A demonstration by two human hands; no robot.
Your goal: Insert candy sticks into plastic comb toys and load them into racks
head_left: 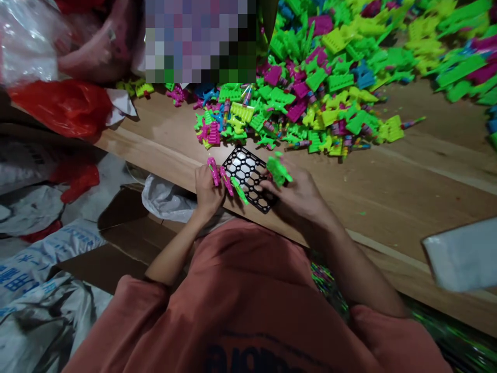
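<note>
A black rack (254,196) with rows of holes lies at a slant on the wooden table's front edge. My left hand (207,192) is closed at its left end, the fingers curled and partly hidden. Beside those fingers, two pink plastic pieces (226,181) and a slim green piece (239,190) stand along the rack's left side. Over the right side of the rack, my right hand (301,192) pinches a bright green plastic toy piece (278,171). Its thumb reaches across the holes.
A large heap of neon plastic pieces (272,98), some with striped pencil-like sticks, spreads beyond the rack. A white packet (462,254) lies at the right on the table (407,191). Left of the table are a red bag (62,106), a cardboard box (128,228) and white sacks (50,254).
</note>
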